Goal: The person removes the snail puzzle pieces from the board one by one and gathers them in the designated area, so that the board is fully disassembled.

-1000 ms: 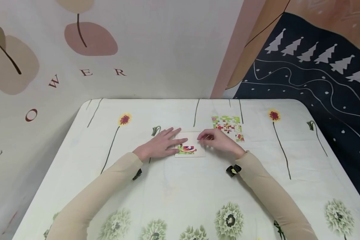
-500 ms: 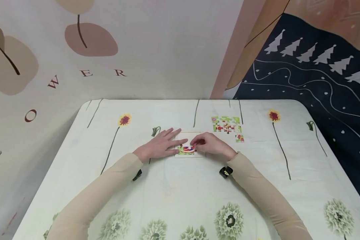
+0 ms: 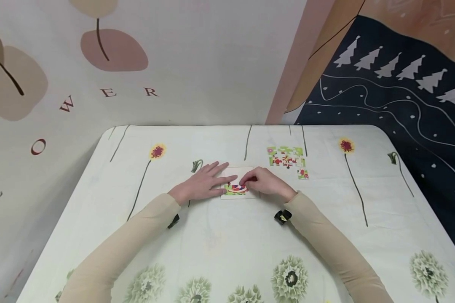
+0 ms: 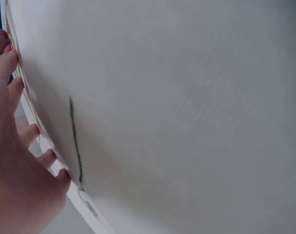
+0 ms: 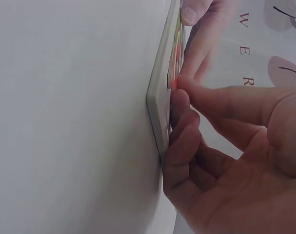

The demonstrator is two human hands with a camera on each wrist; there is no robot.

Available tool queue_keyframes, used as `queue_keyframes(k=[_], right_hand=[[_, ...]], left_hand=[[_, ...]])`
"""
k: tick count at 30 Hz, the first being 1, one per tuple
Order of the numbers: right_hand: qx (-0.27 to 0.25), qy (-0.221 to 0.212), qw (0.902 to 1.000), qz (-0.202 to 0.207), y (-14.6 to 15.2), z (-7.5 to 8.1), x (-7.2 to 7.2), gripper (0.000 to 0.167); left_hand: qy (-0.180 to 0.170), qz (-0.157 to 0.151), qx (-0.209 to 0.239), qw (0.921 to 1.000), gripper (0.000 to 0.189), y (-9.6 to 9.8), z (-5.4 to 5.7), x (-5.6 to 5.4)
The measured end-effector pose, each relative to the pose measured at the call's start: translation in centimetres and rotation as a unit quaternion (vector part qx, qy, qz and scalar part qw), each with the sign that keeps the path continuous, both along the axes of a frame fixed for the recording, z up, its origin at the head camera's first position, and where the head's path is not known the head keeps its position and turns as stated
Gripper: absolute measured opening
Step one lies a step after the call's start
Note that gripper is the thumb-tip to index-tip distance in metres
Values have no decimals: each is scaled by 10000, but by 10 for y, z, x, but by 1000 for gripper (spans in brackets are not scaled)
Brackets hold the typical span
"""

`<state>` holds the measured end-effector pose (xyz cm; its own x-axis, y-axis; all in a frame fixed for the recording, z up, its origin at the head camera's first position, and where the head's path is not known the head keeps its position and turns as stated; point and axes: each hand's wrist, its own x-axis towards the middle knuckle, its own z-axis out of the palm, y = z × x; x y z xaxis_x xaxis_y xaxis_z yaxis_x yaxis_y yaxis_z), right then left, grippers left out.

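Note:
A thin white puzzle board (image 3: 236,171) lies mid-table, with joined jigsaw pieces (image 3: 235,190) of green, red, yellow and blue in its near left part. My left hand (image 3: 201,184) rests flat with spread fingers over the board's left side, thumb beside the pieces. From the right, my right hand (image 3: 267,183) reaches over the board. In the right wrist view its thumb and forefinger pinch a reddish jigsaw piece (image 5: 174,80) at the right end of the joined ones; the fingertips hide part of it. The other fingers are curled at the board's edge (image 5: 154,92).
Behind my right hand lies a partly joined group of jigsaw pieces (image 3: 286,156), green with red, and a piece (image 3: 303,174) at its near right corner. The table wears a white flower-print cloth (image 3: 212,244). A printed curtain (image 3: 212,84) hangs along the far edge.
My right hand has moved left and slightly nearer, from the board's right edge to the joined pieces, uncovering the group behind it. The left hand has stayed in place.

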<state>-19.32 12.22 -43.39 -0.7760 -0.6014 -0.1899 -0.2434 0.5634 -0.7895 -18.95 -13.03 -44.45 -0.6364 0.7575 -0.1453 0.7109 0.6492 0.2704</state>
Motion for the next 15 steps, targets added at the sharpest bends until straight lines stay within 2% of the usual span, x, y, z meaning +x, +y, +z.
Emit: queue_keyframes(k=[15], right_hand=[[-275,-5,9996,-17,-1,-1,2,18]], left_hand=[[-60,35,121,9999,53,1,0,1]])
